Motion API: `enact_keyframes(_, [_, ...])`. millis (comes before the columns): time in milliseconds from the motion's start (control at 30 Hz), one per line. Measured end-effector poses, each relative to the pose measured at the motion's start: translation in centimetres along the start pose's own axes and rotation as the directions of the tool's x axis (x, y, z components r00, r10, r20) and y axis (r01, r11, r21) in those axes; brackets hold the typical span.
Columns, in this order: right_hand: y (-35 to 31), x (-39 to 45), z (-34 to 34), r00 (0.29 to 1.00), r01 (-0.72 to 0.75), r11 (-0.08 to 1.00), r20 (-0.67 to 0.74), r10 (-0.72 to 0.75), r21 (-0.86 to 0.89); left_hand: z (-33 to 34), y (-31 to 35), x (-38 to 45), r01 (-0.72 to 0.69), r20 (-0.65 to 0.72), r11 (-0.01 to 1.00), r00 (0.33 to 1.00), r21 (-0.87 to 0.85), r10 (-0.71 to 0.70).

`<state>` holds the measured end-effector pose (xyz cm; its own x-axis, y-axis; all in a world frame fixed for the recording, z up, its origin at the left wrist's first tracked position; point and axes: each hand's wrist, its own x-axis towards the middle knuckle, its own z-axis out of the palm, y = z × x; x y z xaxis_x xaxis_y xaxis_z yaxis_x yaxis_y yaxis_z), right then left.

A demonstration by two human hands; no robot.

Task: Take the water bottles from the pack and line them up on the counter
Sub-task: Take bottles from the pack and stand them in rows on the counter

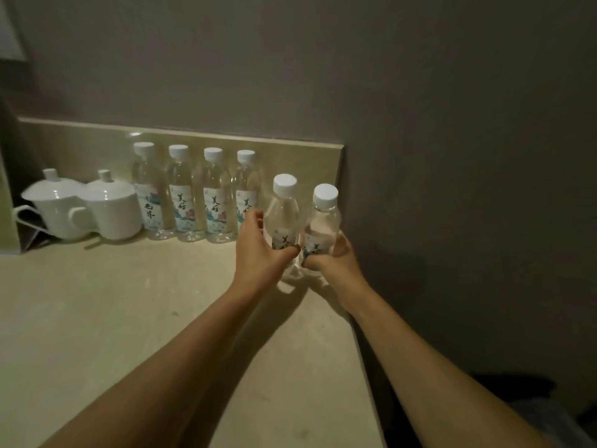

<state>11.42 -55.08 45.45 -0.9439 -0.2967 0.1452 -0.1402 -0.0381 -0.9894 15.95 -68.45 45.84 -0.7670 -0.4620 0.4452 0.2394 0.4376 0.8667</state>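
Note:
Several clear water bottles with white caps stand in a row [197, 195] against the beige backsplash at the back of the counter [113, 302]. My left hand [258, 250] grips one more bottle [284, 208] around its label. My right hand [332, 257] grips another bottle [324, 215] right beside it. Both held bottles are upright, touching each other, a little in front of the row's right end, near the counter's right edge. Whether their bases rest on the counter I cannot tell. The pack is out of sight.
Two white lidded cups [58, 205] [113, 208] stand left of the row. A grey wall [452, 156] closes the counter's right side. A dark object [517, 392] lies low beyond the counter's right edge.

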Motion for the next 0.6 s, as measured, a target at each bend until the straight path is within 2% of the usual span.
enact_keyframes(133, [-0.1,0.2,0.1,0.997,-0.071,0.997,-0.04,0.071,-0.001,-0.3,-0.4,0.8,0.015,0.068,1.0,0.998,0.004,-0.016])
enact_keyframes(367, [0.1,1.8,-0.1,0.976,-0.201,0.978,-0.074,0.204,0.053,0.1,-1.1,1.4,0.011,0.069,1.0,0.998,0.027,-0.013])
enact_keyframes(467, [0.3,2.4,-0.3,0.965,-0.251,0.967,-0.066,0.253,0.037,0.2,-1.3,1.7,-0.011,0.063,0.992,0.998,0.122,0.003])
enact_keyframes(600, [0.7,2.7,-0.5,0.984,-0.178,0.983,-0.027,0.177,-0.048,-0.2,-1.5,1.7,-0.014,0.086,0.952,0.996,0.307,-0.013])
